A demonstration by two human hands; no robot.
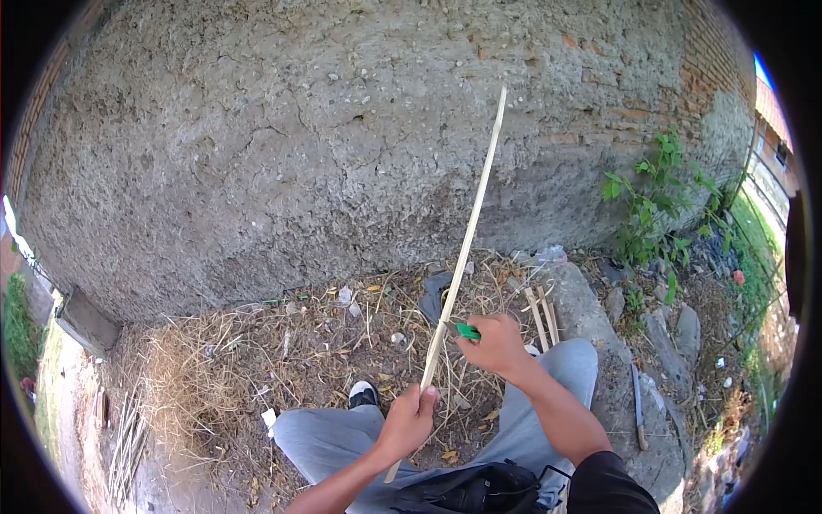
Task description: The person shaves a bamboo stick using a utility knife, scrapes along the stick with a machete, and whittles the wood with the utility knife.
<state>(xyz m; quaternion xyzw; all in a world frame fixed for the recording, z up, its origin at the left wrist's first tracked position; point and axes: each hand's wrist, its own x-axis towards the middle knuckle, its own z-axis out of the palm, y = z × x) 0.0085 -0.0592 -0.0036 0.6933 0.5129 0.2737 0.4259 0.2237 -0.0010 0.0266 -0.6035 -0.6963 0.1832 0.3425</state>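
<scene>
A long pale wooden strip (pixel 473 224) rises from between my legs toward the wall, tilted a little to the right. My left hand (pixel 408 421) is wrapped round its lower part. Higher up, my right hand (pixel 494 345) is closed on a green-handled knife (pixel 467 331), whose short blade touches the right edge of the strip. The strip's lower end shows below my left hand, near my lap.
A rough earthen wall (pixel 342 154) stands in front. Straw (pixel 193 385) covers the ground at left, beside thin sticks (pixel 128 445). At right are a stone slab (pixel 582 300), wooden pieces (pixel 541 317), a long blade with a handle (pixel 638 407) and a green plant (pixel 655 201).
</scene>
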